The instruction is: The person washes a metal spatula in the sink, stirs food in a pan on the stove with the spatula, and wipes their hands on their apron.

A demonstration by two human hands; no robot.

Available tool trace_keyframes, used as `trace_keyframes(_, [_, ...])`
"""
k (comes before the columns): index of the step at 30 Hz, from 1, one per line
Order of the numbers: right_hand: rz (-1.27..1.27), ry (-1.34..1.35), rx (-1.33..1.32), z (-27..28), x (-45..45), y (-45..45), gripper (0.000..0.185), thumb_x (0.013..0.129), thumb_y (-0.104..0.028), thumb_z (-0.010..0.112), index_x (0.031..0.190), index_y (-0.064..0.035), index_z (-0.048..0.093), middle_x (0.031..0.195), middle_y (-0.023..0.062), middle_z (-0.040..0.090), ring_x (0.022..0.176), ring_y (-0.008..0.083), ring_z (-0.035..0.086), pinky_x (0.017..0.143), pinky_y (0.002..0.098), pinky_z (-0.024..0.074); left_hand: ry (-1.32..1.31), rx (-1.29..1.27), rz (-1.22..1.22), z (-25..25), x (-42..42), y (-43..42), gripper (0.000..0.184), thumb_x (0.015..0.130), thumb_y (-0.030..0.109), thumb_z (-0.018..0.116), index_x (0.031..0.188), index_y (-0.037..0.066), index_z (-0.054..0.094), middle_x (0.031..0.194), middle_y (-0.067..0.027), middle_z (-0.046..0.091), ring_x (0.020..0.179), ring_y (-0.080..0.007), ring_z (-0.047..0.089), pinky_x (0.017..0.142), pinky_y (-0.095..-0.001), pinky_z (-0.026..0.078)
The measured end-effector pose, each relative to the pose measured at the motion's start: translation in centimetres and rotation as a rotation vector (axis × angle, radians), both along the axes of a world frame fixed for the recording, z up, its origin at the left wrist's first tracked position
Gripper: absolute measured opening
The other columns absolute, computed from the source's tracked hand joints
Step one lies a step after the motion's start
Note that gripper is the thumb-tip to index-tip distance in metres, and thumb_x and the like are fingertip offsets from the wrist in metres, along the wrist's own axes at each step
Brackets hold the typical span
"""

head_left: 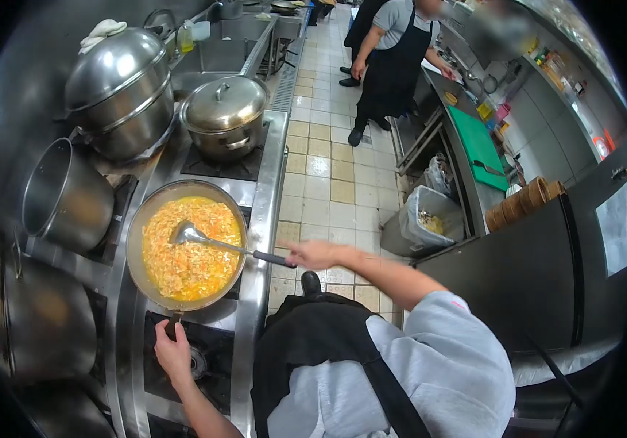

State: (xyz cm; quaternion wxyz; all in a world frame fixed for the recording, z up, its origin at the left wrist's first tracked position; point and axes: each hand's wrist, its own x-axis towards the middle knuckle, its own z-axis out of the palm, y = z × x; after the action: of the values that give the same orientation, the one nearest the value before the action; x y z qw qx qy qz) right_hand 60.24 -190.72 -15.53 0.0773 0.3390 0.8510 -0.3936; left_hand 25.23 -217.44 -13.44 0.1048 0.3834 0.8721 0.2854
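Note:
A wide pan (135, 252) full of an orange-yellow chopped food mixture (182, 259) sits on the stove. My left hand (175, 350) is closed around the pan's dark handle (173, 326), on the near side of the pan. A metal ladle (189, 233) rests with its bowl in the food, and its shaft crosses the pan's right rim. At the ladle's black handle (273, 258), near its end, is my right hand (313, 255), with its fingers closed on it.
Large steel pots (72, 197) stand left of the pan, and a lidded pot (224, 117) stands behind it. A co-worker (401, 58) stands at the right counter, which holds a green board (474, 142). Below is a lined bin (423, 219).

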Motion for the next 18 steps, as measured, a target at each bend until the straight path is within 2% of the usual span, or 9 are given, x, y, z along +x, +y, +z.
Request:
trace_keyframes(2, [-0.113,-0.096,0.046,0.2,3.7,4.3,0.069,0.100,-0.025,0.054,0.158,-0.0056,0.022,0.126,0.0282,0.064,0.121,0.0413,0.060,0.103,0.0471,0.0476,0.006,0.004,-0.011,-0.3,-0.3,-0.2,0.035,0.093,0.030,0.066,0.118,0.006,0.062,0.102,-0.0259,0.070,0.098,-0.0478,0.065,0.082,-0.0515,0.050])
trace_keyframes(4, [-0.119,-0.194,0.385,4.3,8.5,9.6,0.067,0.098,-0.022,0.057,0.154,-0.0051,0.024,0.112,0.0249,0.067,0.103,0.0386,0.064,0.091,0.0466,0.0511,0.001,-0.002,-0.016,0.0,-0.2,-0.1,0.035,0.093,0.030,0.066,0.118,0.005,0.062,0.103,-0.0258,0.070,0.098,-0.0474,0.065,0.083,-0.0508,0.050])
trace_keyframes(7, [-0.445,-0.237,0.649,17.2,14.4,17.6,0.053,0.097,-0.020,0.058,0.142,-0.0059,0.035,0.092,0.0175,0.065,0.080,0.0304,0.063,0.071,0.0420,0.0518,-0.031,-0.004,-0.003,0.4,0.0,0.1,0.035,0.093,0.030,0.067,0.118,0.005,0.062,0.102,-0.0252,0.071,0.098,-0.0470,0.065,0.083,-0.0495,0.051])
trace_keyframes(10, [-0.740,0.011,0.878,31.6,17.3,19.9,0.039,0.096,-0.018,0.060,0.130,-0.0067,0.045,0.073,0.0102,0.063,0.057,0.0221,0.061,0.050,0.0374,0.0525,-0.004,0.052,-0.033,-0.5,-0.3,0.0,0.035,0.093,0.030,0.067,0.118,0.005,0.062,0.101,-0.0245,0.071,0.097,-0.0462,0.066,0.083,-0.0483,0.051])
trace_keyframes(11, [-0.864,-0.008,0.967,36.3,13.6,15.6,0.025,0.084,-0.010,0.056,0.098,0.0090,0.063,0.074,0.0209,0.067,0.064,0.0238,0.067,0.054,0.0393,0.0515,-0.005,0.040,-0.034,-0.4,-0.3,-0.1,0.035,0.093,0.030,0.067,0.117,0.005,0.062,0.101,-0.0243,0.071,0.097,-0.0462,0.066,0.083,-0.0484,0.051])
trace_keyframes(12, [-0.772,0.179,0.807,39.0,12.7,14.0,0.063,0.086,0.005,0.044,0.143,0.0160,0.021,0.050,0.0153,0.058,0.036,0.0241,0.059,0.030,0.0364,0.0463,-0.008,0.038,-0.027,-0.4,-0.2,0.0,0.034,0.093,0.030,0.067,0.117,0.006,0.062,0.101,-0.0242,0.071,0.097,-0.0462,0.066,0.082,-0.0485,0.051])
trace_keyframes(13, [-0.668,0.351,0.716,39.4,11.7,12.3,0.054,0.090,0.005,0.042,0.141,0.0033,0.028,0.046,0.0102,0.054,0.032,0.0225,0.056,0.030,0.0312,0.0418,-0.013,0.049,-0.009,-0.4,0.0,0.2,0.034,0.093,0.029,0.067,0.117,0.006,0.062,0.101,-0.0240,0.071,0.096,-0.0462,0.066,0.082,-0.0486,0.051])
trace_keyframes(15, [-0.625,0.379,0.851,35.3,16.2,18.4,0.033,0.096,-0.019,0.060,0.124,-0.0046,0.049,0.071,0.0072,0.061,0.050,0.0185,0.056,0.045,0.0319,0.0479,0.005,0.042,0.017,-0.6,0.2,0.4,0.034,0.094,0.030,0.066,0.118,0.007,0.061,0.099,-0.0237,0.071,0.095,-0.0468,0.066,0.081,-0.0505,0.051])
trace_keyframes(18, [-0.650,0.218,0.608,24.3,13.6,15.9,0.063,0.090,-0.011,0.060,0.150,-0.0105,0.041,0.077,0.0107,0.063,0.060,0.0213,0.063,0.054,0.0350,0.0520,0.021,-0.015,0.071,0.1,0.7,0.3,0.034,0.094,0.032,0.065,0.119,0.009,0.058,0.096,-0.0234,0.071,0.093,-0.0478,0.066,0.078,-0.0537,0.050])
